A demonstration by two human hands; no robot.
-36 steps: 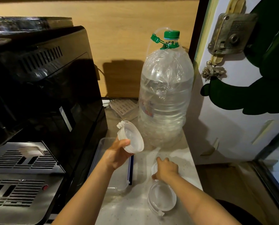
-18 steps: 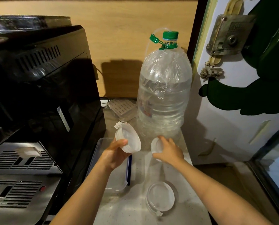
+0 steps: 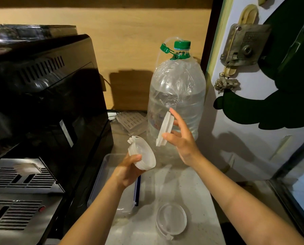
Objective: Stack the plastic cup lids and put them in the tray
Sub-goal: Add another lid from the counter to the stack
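My left hand [image 3: 128, 171] holds a small stack of clear plastic cup lids [image 3: 142, 152], tilted, above the far end of the clear tray [image 3: 101, 177]. My right hand [image 3: 180, 137] grips a single lid [image 3: 164, 129] on edge, raised in front of the big water bottle and a short gap to the right of the stack. One more lid [image 3: 171, 218] lies flat on the counter near the front. The tray sits between the black machine and the counter's middle; my left arm hides much of it.
A large water bottle [image 3: 176, 103] with a green cap stands at the back of the counter. A black coffee machine [image 3: 41, 106] fills the left side. A white door with a metal lock [image 3: 243, 46] borders the right. The counter's right edge [image 3: 216, 209] drops off.
My right hand has picked a lid off the counter and lifted it up and to the right, turning it on edge near the stack. The left hand has stayed nearly still.
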